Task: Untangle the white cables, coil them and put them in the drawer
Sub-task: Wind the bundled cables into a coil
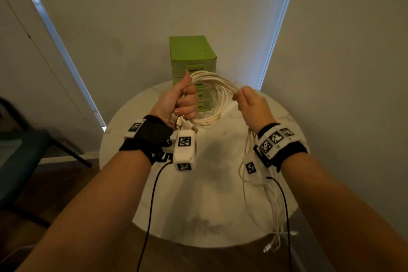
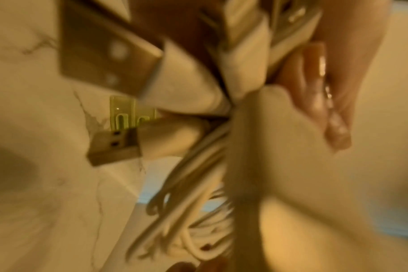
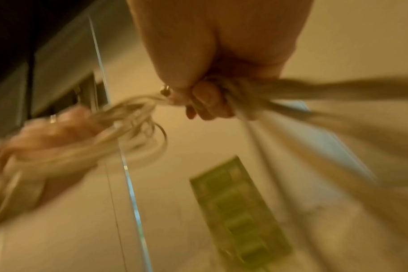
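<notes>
A coil of white cables [image 1: 215, 95] hangs in the air above the round table [image 1: 209, 183]. My left hand [image 1: 183, 99] grips one side of the coil in a fist, thumb up, with USB plugs [image 1: 183, 125] sticking out below it. The plugs [image 2: 114, 145] show close up in the left wrist view. My right hand [image 1: 247, 99] pinches the cable strands at the coil's right side. From it the loose cable ends [image 1: 271, 216] hang down past the table's front right edge. In the right wrist view the fingers [image 3: 205, 103] clamp the bundle. The green drawer unit [image 1: 192, 59] stands behind the coil, all visible drawers shut.
The drawer unit stands at the table's far edge against the wall. Black wires [image 1: 150, 216] run from both wrist cameras down over the table. A dark chair [image 1: 33, 157] stands on the left, beside the table.
</notes>
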Motion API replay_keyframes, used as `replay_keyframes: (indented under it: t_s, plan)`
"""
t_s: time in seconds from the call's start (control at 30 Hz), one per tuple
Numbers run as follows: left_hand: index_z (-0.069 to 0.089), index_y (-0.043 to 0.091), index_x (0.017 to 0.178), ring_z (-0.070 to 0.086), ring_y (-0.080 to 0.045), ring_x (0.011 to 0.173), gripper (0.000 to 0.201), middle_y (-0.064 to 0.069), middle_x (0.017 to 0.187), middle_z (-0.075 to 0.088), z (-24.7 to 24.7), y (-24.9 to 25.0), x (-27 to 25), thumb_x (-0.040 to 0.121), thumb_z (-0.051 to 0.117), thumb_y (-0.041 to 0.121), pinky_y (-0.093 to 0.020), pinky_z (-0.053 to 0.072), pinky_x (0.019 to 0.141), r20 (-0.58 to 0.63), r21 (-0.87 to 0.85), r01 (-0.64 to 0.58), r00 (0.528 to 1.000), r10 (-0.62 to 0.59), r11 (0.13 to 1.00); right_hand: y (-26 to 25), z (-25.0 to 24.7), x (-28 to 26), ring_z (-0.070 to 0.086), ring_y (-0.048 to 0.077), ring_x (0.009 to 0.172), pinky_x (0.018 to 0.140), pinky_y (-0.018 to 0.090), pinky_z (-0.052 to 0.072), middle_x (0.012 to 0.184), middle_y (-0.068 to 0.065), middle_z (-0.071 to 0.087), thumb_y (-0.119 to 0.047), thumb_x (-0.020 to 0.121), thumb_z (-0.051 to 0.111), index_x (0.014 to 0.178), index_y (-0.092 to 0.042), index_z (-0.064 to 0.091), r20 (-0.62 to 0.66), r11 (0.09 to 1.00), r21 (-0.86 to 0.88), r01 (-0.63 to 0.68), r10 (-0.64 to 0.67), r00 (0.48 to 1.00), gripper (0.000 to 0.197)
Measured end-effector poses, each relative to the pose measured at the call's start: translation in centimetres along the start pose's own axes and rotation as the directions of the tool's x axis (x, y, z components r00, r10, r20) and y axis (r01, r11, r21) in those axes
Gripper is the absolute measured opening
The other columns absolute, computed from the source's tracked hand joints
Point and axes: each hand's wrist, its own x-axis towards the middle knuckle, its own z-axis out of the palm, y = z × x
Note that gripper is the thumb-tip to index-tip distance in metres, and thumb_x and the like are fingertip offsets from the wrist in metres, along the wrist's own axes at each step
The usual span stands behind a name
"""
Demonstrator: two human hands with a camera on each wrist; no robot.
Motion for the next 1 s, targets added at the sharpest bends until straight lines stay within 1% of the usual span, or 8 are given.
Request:
replay_keyframes:
  t_s: [0.1,0.23,0.43,0.57,0.67,0.8,0.93,1.0]
  plan:
    - [0.042,0.022,0.04,0.027,-0.001,0.018,0.067,0.007,0.025,0.031,-0.4,0.4,0.3,0.096,0.018,0.05,-0.012,0.024,0.03,-0.034,-0.035,-0.048,0.998,0.047,0.998,3.1,1.2,-2.6,0.049,0.02,0.071,0.07,0.035,0.042,0.068,-0.006,0.049,-0.024,0.097,0.038,0.109,-0.011,0.058,0.069,0.999,-0.032,-0.017,0.019,0.997,0.026]
    - [0.043,0.021,0.04,0.021,-0.005,0.018,0.068,0.007,0.024,0.033,-0.8,0.0,0.5,0.097,0.017,0.048,-0.014,0.023,0.03,0.012,-0.108,-0.065,0.998,0.067,0.992,5.3,2.3,-4.7,0.05,0.02,0.063,0.068,0.038,0.048,0.066,-0.007,0.047,-0.028,0.098,0.034,0.098,-0.021,0.054,0.126,0.988,0.03,-0.154,0.149,0.981,0.021]
    - [0.048,0.021,0.046,0.022,-0.007,0.024,0.061,0.005,0.035,0.019,-1.7,0.6,1.0,0.095,0.025,0.049,-0.021,0.03,0.033,0.117,-0.286,-0.09,0.985,0.128,0.954,5.9,2.1,-6.3,0.047,0.016,0.064,0.052,0.005,0.04,0.068,-0.001,0.046,-0.022,0.098,0.034,0.087,-0.016,0.048,0.256,0.963,0.076,-0.26,0.234,0.938,0.019]
    - [0.045,0.023,0.041,0.035,-0.007,0.02,0.065,0.003,0.029,0.021,-1.4,0.7,1.2,0.095,0.019,0.051,-0.018,0.025,0.031,0.045,-0.155,-0.122,0.99,0.13,0.98,5.0,2.2,-6.1,0.041,0.012,0.055,0.044,0.018,0.039,0.069,-0.002,0.045,-0.027,0.099,0.03,0.084,-0.015,0.046,0.182,0.946,0.055,-0.32,0.305,0.935,0.025]
    - [0.042,0.022,0.037,0.03,-0.005,0.018,0.072,0.006,0.024,0.029,-0.5,0.3,1.4,0.096,0.015,0.054,-0.018,0.021,0.031,0.001,-0.085,-0.087,0.996,0.087,0.993,3.0,2.2,-5.0,0.033,0.009,0.048,0.034,0.014,0.027,0.065,-0.002,0.043,-0.022,0.098,0.031,0.073,-0.02,0.045,0.112,0.86,0.27,-0.433,0.418,0.901,0.029]
    - [0.038,0.023,0.04,0.026,-0.004,0.019,0.068,0.008,0.025,0.029,0.5,-0.6,1.7,0.095,0.019,0.057,-0.02,0.018,0.035,-0.013,-0.055,-0.044,0.999,0.043,0.997,0.2,2.1,-4.6,0.026,0.011,0.044,0.035,0.014,0.02,0.061,0.001,0.039,-0.025,0.098,0.032,0.08,-0.018,0.049,0.256,0.69,0.434,-0.579,0.521,0.814,0.026]
    - [0.035,0.024,0.042,0.023,-0.003,0.022,0.063,0.01,0.028,0.028,1.3,-1.0,1.6,0.095,0.023,0.056,-0.023,0.014,0.039,-0.05,-0.004,-0.048,0.998,0.048,0.999,-1.8,2.2,-5.0,0.028,0.011,0.043,0.035,0.016,0.022,0.06,0.001,0.04,-0.028,0.099,0.031,0.098,-0.012,0.053,0.373,0.772,0.289,-0.566,0.454,0.809,0.028]
    - [0.034,0.024,0.043,0.022,-0.004,0.023,0.061,0.011,0.029,0.028,1.6,-1.1,1.5,0.095,0.028,0.056,-0.023,0.012,0.04,-0.073,0.038,-0.045,0.996,0.047,0.998,-2.7,1.7,-4.8,0.029,0.012,0.044,0.037,0.019,0.024,0.061,0.002,0.041,-0.027,0.099,0.032,0.093,-0.012,0.052,0.411,0.82,0.205,-0.535,0.424,0.807,0.025]
